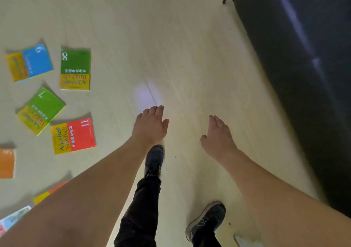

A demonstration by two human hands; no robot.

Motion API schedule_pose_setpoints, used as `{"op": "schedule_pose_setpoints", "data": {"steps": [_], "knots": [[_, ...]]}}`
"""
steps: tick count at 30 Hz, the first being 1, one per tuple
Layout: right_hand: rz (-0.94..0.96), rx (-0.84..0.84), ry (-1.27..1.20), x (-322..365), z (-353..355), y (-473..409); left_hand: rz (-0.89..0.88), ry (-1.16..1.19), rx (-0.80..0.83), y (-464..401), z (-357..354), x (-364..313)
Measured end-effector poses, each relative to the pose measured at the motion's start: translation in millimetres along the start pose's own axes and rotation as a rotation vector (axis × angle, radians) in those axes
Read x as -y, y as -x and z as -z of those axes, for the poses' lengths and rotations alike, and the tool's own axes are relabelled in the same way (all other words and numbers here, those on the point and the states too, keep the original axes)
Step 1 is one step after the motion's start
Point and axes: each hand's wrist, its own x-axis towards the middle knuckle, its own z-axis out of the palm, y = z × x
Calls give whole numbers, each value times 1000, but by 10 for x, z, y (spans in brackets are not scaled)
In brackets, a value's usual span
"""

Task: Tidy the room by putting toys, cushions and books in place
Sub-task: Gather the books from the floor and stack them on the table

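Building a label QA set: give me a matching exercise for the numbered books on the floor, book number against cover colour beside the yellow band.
Column 1:
1. book 6
2. book 8
3. book 11
4. book 7

Column 2:
A. red
B. dark green
C. blue
D. light green

Pairs: 1-C, 2-B, 3-A, 4-D

All four lie flat on the floor, apart from each other. Neither the left hand nor the right hand touches any of them.
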Motion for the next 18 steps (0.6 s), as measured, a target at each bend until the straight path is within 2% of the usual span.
{"op": "schedule_pose_setpoints", "data": {"steps": [8,18], "knots": [[247,65,197,1597,-329,-353,250,201,-60,268,-34,1523],[447,181,440,3290,-978,-811,627,530,-116,443,-480,3023]]}}
